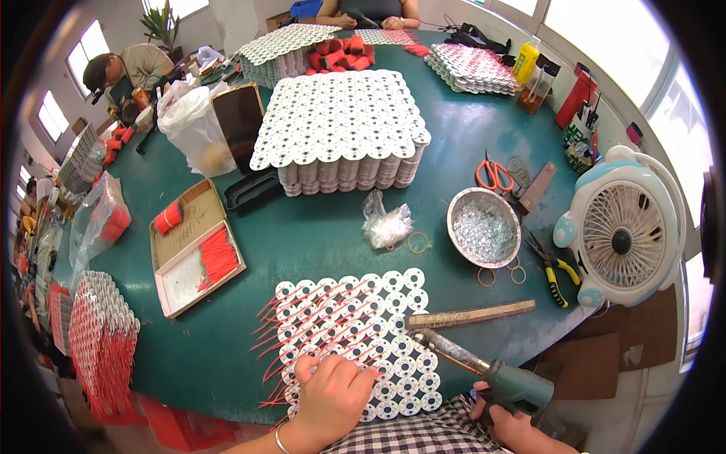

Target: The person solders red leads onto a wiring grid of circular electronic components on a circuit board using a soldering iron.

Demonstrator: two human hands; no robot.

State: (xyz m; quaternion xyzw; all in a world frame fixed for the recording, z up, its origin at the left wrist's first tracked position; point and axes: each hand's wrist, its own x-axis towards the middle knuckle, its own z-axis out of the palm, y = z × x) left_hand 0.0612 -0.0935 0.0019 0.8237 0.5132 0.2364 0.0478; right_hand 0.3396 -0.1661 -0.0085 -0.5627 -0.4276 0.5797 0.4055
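In the head view, my left hand [333, 395] curls low over the near part of a sheet of white discs [396, 303] on the worktop [310, 238], perhaps to steady it. My right hand [505, 422], beside it, is closed around a green soldering gun [522, 387], probably angled so the barrel points away from me. Red wires [333, 318] cross the discs ahead of my left hand. That hand hides some discs, and I cannot tell whether its bent fingers pinch anything. Whether the gun's tip touches the sheet is unclear.
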